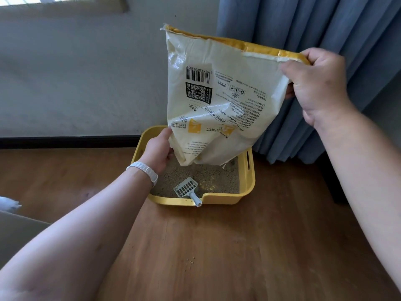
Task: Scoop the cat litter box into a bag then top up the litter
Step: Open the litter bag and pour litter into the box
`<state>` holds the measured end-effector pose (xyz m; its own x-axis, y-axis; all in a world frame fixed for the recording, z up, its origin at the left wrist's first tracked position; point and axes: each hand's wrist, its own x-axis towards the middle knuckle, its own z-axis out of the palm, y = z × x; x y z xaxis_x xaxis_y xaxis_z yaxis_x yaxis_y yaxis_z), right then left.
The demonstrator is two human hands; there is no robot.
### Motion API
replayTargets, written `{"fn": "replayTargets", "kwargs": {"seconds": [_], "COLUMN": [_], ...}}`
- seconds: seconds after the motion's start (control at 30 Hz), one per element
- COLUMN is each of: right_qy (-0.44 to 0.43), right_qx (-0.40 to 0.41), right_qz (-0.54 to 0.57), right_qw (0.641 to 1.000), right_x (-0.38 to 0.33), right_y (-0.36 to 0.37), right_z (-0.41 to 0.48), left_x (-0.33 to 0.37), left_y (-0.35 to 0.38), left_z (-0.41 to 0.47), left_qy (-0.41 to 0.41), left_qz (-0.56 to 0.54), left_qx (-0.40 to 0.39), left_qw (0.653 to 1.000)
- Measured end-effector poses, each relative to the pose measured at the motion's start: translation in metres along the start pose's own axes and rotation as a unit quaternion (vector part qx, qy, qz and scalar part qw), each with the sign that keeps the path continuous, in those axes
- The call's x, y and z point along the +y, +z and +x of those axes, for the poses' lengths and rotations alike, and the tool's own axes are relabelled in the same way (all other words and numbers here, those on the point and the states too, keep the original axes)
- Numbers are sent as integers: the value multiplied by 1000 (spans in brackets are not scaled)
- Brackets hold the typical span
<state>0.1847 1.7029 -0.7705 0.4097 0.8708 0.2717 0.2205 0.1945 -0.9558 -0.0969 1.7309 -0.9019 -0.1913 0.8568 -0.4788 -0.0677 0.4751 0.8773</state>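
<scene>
**Litter bag upended over yellow box**

Left hand (159,148), white wristband (145,170), gripping lower mouth end of litter bag (219,101). Bag inverted, print upside down, opening just above litter (217,177) in yellow litter box (249,179) on wood floor (238,246). Grey scoop (187,190) resting in litter, handle over near rim. Right hand (316,83) clamped on raised bag corner, before blue curtain (325,22).

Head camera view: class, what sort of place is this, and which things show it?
Probably a room in a home: a wooden floor, long blue curtains beside a plain wall, and a yellow litter box on the floor.
</scene>
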Motion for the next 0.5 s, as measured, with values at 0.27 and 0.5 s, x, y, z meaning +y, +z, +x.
{"fn": "replayTargets", "kwargs": {"seconds": [0.27,0.5], "right_qy": [6,5], "right_qx": [21,38], "right_qz": [-24,-26], "right_qw": [999,999], "right_x": [4,5], "right_y": [-17,-28], "right_z": [4,7], "left_x": [-7,-14], "left_y": [17,30], "left_z": [2,-1], "left_qy": [-3,0], "left_qz": [25,45], "left_qx": [-16,-25], "left_qw": [1000,999]}}
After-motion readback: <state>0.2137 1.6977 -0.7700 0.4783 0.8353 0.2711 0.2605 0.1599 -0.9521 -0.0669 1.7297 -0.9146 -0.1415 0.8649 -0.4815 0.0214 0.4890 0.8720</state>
